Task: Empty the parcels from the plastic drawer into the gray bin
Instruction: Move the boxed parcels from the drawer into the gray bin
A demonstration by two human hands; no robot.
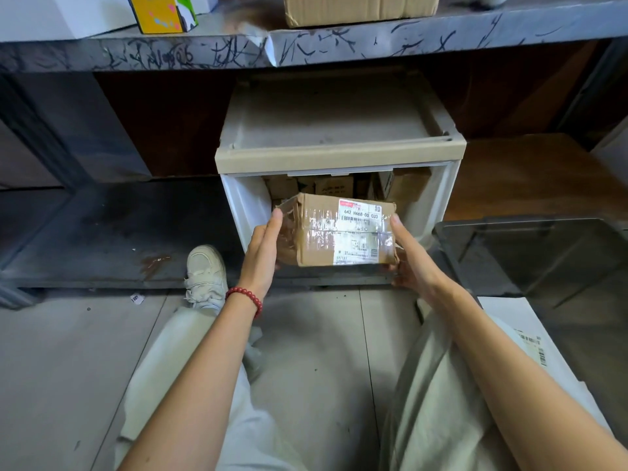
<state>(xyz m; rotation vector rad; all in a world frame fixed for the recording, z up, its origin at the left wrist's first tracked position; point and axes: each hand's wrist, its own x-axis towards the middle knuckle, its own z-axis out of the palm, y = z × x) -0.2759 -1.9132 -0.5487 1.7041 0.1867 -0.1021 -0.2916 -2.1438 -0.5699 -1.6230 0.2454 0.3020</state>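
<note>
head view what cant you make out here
Parcels in the drawer: head view, the held box and shadow hide most; count unclear.
Gray bin: head view, cut off by the right edge.
Label small print: head view, too small, tape glare.
Right hand fingers: head view, under the box.

Cardboard parcel [339, 229]: brown, dented, taped over, white shipping label facing up; held level between the left hand [261, 246] and right hand [411, 260].
Plastic drawer [339, 154]: white, beige top, front open; just beyond the hands.
Small cardboard parcels [333, 186]: inside it.
Gray bin [530, 253]: dark, open-topped; right of the right hand.
</note>
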